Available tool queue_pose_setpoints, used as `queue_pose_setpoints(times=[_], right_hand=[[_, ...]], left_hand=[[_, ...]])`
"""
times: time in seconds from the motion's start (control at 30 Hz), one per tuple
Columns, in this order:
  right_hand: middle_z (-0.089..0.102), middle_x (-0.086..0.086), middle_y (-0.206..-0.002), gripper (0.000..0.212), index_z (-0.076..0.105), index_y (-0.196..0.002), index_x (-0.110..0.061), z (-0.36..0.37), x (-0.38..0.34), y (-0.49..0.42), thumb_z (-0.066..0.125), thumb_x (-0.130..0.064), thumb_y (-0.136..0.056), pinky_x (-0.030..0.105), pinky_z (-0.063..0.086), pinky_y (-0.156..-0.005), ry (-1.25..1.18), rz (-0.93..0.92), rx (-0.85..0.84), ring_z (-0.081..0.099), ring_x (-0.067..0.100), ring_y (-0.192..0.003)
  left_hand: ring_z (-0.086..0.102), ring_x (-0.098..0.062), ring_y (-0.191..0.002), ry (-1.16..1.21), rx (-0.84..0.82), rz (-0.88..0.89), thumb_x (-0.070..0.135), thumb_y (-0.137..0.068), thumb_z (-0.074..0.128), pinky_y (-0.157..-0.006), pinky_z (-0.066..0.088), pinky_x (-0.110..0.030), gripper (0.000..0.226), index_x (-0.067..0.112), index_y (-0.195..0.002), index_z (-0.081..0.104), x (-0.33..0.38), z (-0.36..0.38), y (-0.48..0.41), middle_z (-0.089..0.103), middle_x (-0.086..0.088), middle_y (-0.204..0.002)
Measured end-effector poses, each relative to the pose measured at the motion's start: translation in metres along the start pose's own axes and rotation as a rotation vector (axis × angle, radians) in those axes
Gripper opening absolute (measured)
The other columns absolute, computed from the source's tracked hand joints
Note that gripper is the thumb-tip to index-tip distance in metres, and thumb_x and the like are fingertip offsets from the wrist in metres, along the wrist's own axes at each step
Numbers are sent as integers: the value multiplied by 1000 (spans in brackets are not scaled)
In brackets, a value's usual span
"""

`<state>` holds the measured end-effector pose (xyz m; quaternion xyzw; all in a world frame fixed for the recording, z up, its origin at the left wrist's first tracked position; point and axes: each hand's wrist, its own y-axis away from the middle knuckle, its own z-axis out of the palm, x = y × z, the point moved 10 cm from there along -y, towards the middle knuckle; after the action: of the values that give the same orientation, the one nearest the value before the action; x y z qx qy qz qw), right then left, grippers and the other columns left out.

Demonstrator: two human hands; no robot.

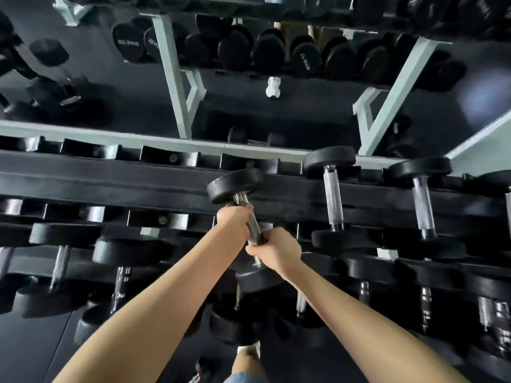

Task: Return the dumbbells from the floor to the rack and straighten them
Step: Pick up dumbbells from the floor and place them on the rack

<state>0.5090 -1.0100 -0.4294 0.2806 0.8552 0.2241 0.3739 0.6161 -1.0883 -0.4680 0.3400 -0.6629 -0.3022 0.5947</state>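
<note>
Both hands are on one dumbbell (253, 228), held tilted above the top shelf of the rack (110, 175). Its far head is over the black rail and its near head sits lower, toward the person. The left hand (235, 219) wraps the chrome handle just under the far head. The right hand (276, 248) curls round the handle's lower end, so only a short shiny stretch shows between the fists. The right wrist half covers the near head. I can't tell whether the far head touches the rail or hangs just above it.

To the right, a racked dumbbell (333, 197) lies across the same shelf, with a second racked dumbbell (423, 205) beside it. The lower-shelf dumbbells (60, 261) blur together in the dark under the arms, and those at the right edge are cut off. Behind the rack a mirror (276, 111) shows more weights, dim and hard to read. A white shoe (249, 349) peeks out between the forearms.
</note>
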Motion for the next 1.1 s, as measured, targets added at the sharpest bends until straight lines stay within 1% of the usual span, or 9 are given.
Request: queue_pose_setpoints(times=[0.17, 0.27, 0.37, 0.43, 0.53, 0.63, 0.77, 0.9, 1.1], right_hand=[[64, -4, -66, 18, 62, -65, -23, -6, -31, -52, 65, -38, -75, 23, 32, -49, -55, 61, 58, 60, 19, -66], [62, -4, -65, 22, 58, -62, -25, -6, -38, -74, 63, -40, -77, 25, 35, -54, -82, 104, 105, 58, 20, -67], [62, -4, -66, 24, 55, -60, -25, -3, -37, -84, 62, -39, -78, 25, 36, -55, -72, 132, 122, 60, 19, -68], [66, -4, -70, 22, 55, -61, -27, -2, -35, -86, 64, -39, -78, 25, 39, -58, -57, 142, 108, 63, 19, -72], [72, -4, -77, 19, 57, -65, -29, -4, -35, -86, 65, -41, -77, 26, 43, -63, -51, 152, 104, 67, 19, -77], [72, -3, -80, 16, 60, -69, -28, -6, -38, -84, 65, -40, -78, 25, 42, -63, -47, 145, 101, 66, 18, -77], [70, -4, -80, 15, 61, -75, -27, -6, -42, -80, 63, -40, -81, 25, 39, -60, -40, 131, 97, 61, 17, -74], [71, -3, -91, 27, 67, -96, -19, -3, -44, -76, 59, -43, -85, 27, 42, -65, -40, 94, 46, 65, 19, -86], [70, -1, -107, 39, 63, -110, -15, -22, -39, -42, 53, -48, -91, 25, 37, -75, -71, -6, 129, 62, 20, -103]], left_hand=[[60, -36, -116, -99, -54, 97, 12, -90, 60, -83, 53, -36, 35, -2, -122, 57, 64, 14, -33, 62, -21, -124], [62, -31, -108, -122, -61, 78, 16, -88, 64, -99, 49, -41, 34, 10, -121, 60, 77, 20, -48, 66, -9, -112], [60, -26, -87, -195, -81, 123, 19, -88, 62, -93, 52, -38, 20, 14, -107, 65, 81, 23, -59, 62, -3, -88], [60, -25, -85, -205, -90, 137, 20, -86, 64, -90, 53, -39, 2, 20, -87, 65, 76, 23, -62, 62, 1, -80], [61, -24, -87, -201, -85, 153, 20, -85, 65, -91, 54, -40, 14, 27, -73, 60, 76, 22, -62, 62, 5, -76], [63, -23, -92, -213, -90, 186, 21, -85, 66, -92, 54, -43, 7, 24, -91, 64, 77, 22, -59, 64, 5, -83], [64, -22, -99, -285, -61, 267, 26, -87, 64, -92, 54, -42, 32, 19, -118, 64, 82, 17, -49, 68, 1, -102], [62, -22, -96, -358, -58, 317, 24, -90, 58, -85, 50, -32, 29, 16, -117, 63, 91, 18, -33, 64, 1, -98], [63, -29, -103, -585, -22, 384, 26, -90, 52, -87, 49, -35, 32, 10, -117, 58, 95, 17, -1, 67, -9, -109]])
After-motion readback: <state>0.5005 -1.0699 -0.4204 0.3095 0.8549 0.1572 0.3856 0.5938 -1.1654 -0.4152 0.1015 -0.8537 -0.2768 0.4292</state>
